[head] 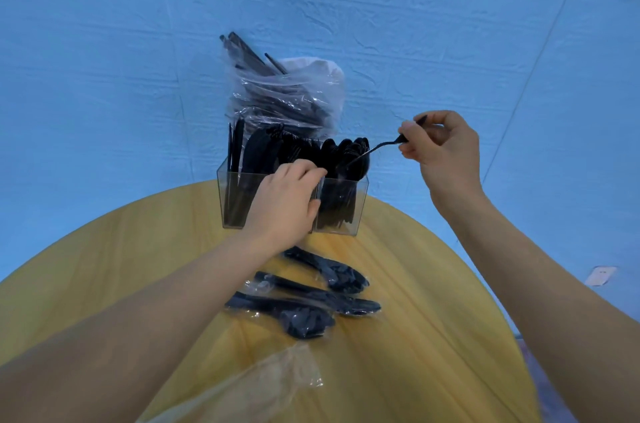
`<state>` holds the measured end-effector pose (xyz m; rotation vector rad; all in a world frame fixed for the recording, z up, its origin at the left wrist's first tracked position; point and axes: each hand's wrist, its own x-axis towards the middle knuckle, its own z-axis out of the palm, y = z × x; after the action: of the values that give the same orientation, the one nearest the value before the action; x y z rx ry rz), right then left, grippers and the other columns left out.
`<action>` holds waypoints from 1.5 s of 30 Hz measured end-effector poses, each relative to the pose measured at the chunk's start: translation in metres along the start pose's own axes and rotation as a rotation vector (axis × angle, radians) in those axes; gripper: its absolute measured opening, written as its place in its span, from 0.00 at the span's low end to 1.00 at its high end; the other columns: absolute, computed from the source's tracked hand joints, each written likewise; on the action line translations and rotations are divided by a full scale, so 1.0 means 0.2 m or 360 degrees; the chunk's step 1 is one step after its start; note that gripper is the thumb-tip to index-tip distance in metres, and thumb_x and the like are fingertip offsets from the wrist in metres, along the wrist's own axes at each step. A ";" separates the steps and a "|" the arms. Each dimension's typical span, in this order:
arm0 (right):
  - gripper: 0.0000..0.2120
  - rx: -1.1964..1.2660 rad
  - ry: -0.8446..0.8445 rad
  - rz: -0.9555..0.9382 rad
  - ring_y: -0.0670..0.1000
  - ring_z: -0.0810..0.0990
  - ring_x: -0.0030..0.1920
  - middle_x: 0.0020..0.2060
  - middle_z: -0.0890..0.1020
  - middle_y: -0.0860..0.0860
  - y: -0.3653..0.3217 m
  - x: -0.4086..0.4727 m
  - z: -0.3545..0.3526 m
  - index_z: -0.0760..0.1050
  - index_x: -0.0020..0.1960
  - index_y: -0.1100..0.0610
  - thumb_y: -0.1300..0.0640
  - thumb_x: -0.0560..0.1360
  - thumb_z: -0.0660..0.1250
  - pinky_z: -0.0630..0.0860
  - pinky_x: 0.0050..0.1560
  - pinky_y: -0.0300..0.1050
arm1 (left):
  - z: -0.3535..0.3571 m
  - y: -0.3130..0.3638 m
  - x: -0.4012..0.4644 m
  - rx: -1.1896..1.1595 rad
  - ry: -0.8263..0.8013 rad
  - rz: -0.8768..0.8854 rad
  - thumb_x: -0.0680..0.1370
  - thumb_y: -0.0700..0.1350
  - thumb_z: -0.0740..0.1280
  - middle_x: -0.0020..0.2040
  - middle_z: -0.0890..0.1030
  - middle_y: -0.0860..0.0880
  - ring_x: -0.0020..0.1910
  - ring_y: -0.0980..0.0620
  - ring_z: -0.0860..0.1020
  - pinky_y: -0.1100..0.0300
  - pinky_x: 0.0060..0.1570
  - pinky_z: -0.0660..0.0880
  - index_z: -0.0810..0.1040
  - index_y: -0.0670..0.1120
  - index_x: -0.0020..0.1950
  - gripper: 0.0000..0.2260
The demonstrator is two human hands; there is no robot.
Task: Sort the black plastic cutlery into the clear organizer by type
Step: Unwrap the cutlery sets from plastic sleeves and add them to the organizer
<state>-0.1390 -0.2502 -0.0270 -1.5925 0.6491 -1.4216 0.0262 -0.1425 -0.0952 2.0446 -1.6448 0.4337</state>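
Observation:
A clear organizer (362, 196) stands at the far edge of the round yellow table (415, 336), packed with black cutlery: knives on the left, forks in the middle, spoons on the right. My left hand (284, 204) grips its front wall and rim near the middle divider. My right hand (443, 145) pinches the handle of a black spoon (372, 151), whose bowl end dips among the spoons in the right compartment. Three wrapped black spoons (311, 298) lie on the table in front of the organizer.
Behind the organizer leans a clear plastic bag (287, 93) holding more black cutlery, with a white item at its top. A crumpled clear wrapper (270, 384) lies near the table's front edge. Blue cloth (138, 42) covers the background.

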 end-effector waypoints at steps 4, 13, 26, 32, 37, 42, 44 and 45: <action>0.07 -0.0327 0.0031 -0.0183 0.49 0.81 0.37 0.40 0.80 0.48 0.02 0.01 0.04 0.71 0.47 0.55 0.58 0.74 0.69 0.78 0.43 0.44 | 0.05 -0.02 -0.02 0.0205 -0.0001 0.0035 0.79 0.46 0.62 0.71 0.63 0.54 0.70 0.52 0.60 0.56 0.68 0.56 0.60 0.53 0.75 0.25; 0.08 -0.0646 -0.0134 -0.0338 0.54 0.79 0.39 0.37 0.79 0.52 0.13 -0.01 0.23 0.71 0.46 0.55 0.57 0.74 0.70 0.77 0.44 0.52 | 0.05 -0.04 -0.03 0.0221 0.0010 0.0084 0.78 0.44 0.61 0.72 0.63 0.55 0.71 0.52 0.59 0.57 0.69 0.55 0.59 0.53 0.76 0.26; 0.13 -0.1147 -0.0192 -0.0528 0.49 0.73 0.48 0.47 0.70 0.46 0.22 -0.11 0.27 0.79 0.59 0.57 0.56 0.75 0.69 0.66 0.45 0.39 | 0.02 -0.04 -0.04 0.0091 -0.0042 0.0095 0.78 0.44 0.62 0.73 0.60 0.55 0.72 0.52 0.58 0.56 0.71 0.53 0.58 0.53 0.76 0.27; 0.08 -0.1044 -0.0308 -0.0356 0.47 0.74 0.46 0.46 0.76 0.48 0.21 -0.36 0.26 0.80 0.52 0.56 0.56 0.75 0.68 0.68 0.46 0.38 | -0.05 -0.06 -0.21 -0.0120 -0.0046 -0.0043 0.78 0.46 0.63 0.68 0.67 0.55 0.67 0.53 0.63 0.54 0.67 0.60 0.65 0.52 0.72 0.22; 0.05 -0.0988 -0.0560 -0.0111 0.43 0.72 0.46 0.45 0.77 0.46 0.18 -0.57 0.27 0.80 0.50 0.53 0.55 0.75 0.69 0.66 0.45 0.34 | -0.09 -0.13 -0.42 -0.0304 -0.0182 -0.0233 0.78 0.46 0.64 0.62 0.71 0.53 0.63 0.52 0.68 0.52 0.65 0.67 0.73 0.51 0.66 0.16; 0.07 -0.1002 -0.0758 0.0010 0.46 0.74 0.50 0.47 0.76 0.46 0.14 -0.73 0.27 0.81 0.51 0.54 0.55 0.74 0.70 0.70 0.52 0.39 | -0.11 -0.19 -0.58 -0.0342 -0.0239 -0.0361 0.77 0.45 0.66 0.60 0.73 0.52 0.62 0.51 0.69 0.55 0.64 0.66 0.76 0.50 0.61 0.12; 0.08 -0.1021 -0.0806 0.0039 0.47 0.75 0.52 0.48 0.78 0.46 0.15 -0.77 0.28 0.81 0.51 0.54 0.54 0.73 0.71 0.72 0.56 0.43 | -0.12 -0.20 -0.62 -0.0393 -0.0224 -0.0405 0.78 0.44 0.65 0.60 0.73 0.51 0.62 0.52 0.70 0.59 0.63 0.66 0.77 0.50 0.61 0.12; 0.08 -0.1039 -0.0827 0.0038 0.48 0.75 0.52 0.49 0.78 0.47 0.15 -0.79 0.28 0.81 0.51 0.54 0.54 0.73 0.71 0.73 0.56 0.46 | -0.12 -0.20 -0.63 -0.0419 -0.0218 -0.0426 0.78 0.44 0.65 0.60 0.73 0.51 0.62 0.52 0.70 0.61 0.61 0.66 0.77 0.49 0.61 0.12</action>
<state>-0.1136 -0.1174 -0.1304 -2.3346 0.8533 -0.7361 0.0382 -0.0182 -0.1478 2.0878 -1.3885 -0.0154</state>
